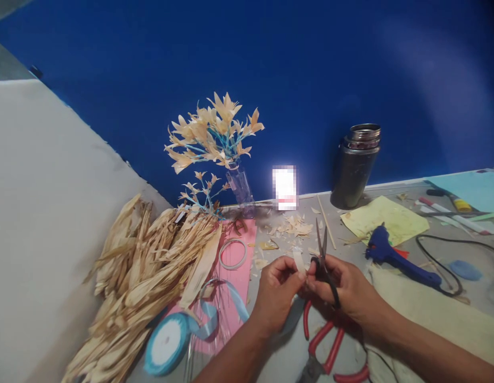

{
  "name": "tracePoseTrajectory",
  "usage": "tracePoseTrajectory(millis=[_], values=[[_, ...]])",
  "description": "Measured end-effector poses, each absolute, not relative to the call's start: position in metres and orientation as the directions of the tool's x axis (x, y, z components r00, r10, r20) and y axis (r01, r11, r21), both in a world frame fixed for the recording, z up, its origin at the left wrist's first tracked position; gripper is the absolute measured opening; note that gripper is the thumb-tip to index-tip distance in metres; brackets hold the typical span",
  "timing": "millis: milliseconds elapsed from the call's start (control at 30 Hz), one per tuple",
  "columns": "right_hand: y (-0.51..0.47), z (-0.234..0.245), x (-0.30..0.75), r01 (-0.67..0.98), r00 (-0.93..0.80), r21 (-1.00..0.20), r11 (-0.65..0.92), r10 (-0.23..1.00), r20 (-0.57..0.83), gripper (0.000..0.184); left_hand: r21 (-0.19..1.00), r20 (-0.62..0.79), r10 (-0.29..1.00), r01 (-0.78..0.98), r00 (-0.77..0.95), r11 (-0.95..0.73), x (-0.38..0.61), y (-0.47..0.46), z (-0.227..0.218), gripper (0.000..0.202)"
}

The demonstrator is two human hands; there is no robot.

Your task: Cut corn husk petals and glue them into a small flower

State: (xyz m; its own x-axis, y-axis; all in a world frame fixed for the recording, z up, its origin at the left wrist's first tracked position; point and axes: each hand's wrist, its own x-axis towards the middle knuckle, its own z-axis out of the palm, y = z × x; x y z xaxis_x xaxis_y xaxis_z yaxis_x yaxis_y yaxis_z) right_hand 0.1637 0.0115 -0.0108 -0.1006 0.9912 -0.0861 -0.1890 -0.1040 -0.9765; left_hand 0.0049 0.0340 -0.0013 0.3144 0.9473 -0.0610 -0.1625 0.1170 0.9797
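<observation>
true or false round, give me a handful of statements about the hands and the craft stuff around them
1. The right hand holds the scissors, blades pointing up and away. True.
2. The left hand pinches a small pale husk strip. True.
3. The glue gun is red. False: it is blue.
4. The dried husks are piled to the right of the hands. False: they lie to the left.
5. The pliers are gripped in one hand. False: they lie loose below the hands, red handles apart.
6. The metal flask stands upright. True.
</observation>
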Motion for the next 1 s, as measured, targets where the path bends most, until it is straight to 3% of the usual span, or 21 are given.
tracePoseTrajectory(millis=[67, 167, 233, 300, 500, 633, 800, 1000], values=[[0.014, -0.011, 0.166, -0.202, -0.090, -0.972, -0.123, 0.990, -0.107, 0.023, 0.996, 0.068, 0.963, 0.035, 0.261, -0.080, 0.002, 0.033, 0.000, 0.014], [0.017, -0.009, 0.169, -0.251, -0.033, -0.951, -0.179, 0.984, -0.176, 0.026, 0.860, 0.342, 0.914, 0.321, 0.217, -0.398, -0.002, 0.033, -0.003, 0.012], [0.018, -0.007, 0.170, -0.278, -0.003, -0.937, -0.213, 0.975, -0.221, 0.028, 0.753, 0.472, 0.850, 0.396, 0.231, -0.526, -0.003, 0.032, -0.007, 0.012], [0.017, -0.004, 0.171, -0.272, 0.006, -0.942, -0.199, 0.978, -0.208, 0.029, 0.734, 0.490, 0.837, 0.403, 0.244, -0.547, -0.004, 0.032, -0.007, 0.013], [0.014, 0.004, 0.175, -0.191, -0.020, -0.975, -0.111, 0.994, -0.109, 0.028, 0.909, 0.250, 0.921, 0.255, 0.298, -0.329, -0.001, 0.031, 0.008, 0.014], [0.012, 0.006, 0.175, -0.136, -0.009, -0.988, -0.071, 0.997, -0.070, 0.025, 0.999, -0.032, 0.962, 0.000, 0.270, 0.033, 0.001, 0.034, 0.009, 0.010], [0.009, 0.004, 0.171, -0.283, -0.103, -0.940, -0.193, 0.980, -0.170, 0.028, 0.809, -0.284, 0.884, -0.402, 0.371, 0.429, 0.004, 0.036, 0.005, 0.026], [0.011, -0.002, 0.172, -0.530, -0.278, -0.783, -0.325, 0.939, -0.202, 0.034, 0.674, -0.320, 0.803, -0.475, 0.503, 0.566, 0.004, 0.032, 0.007, 0.028]])
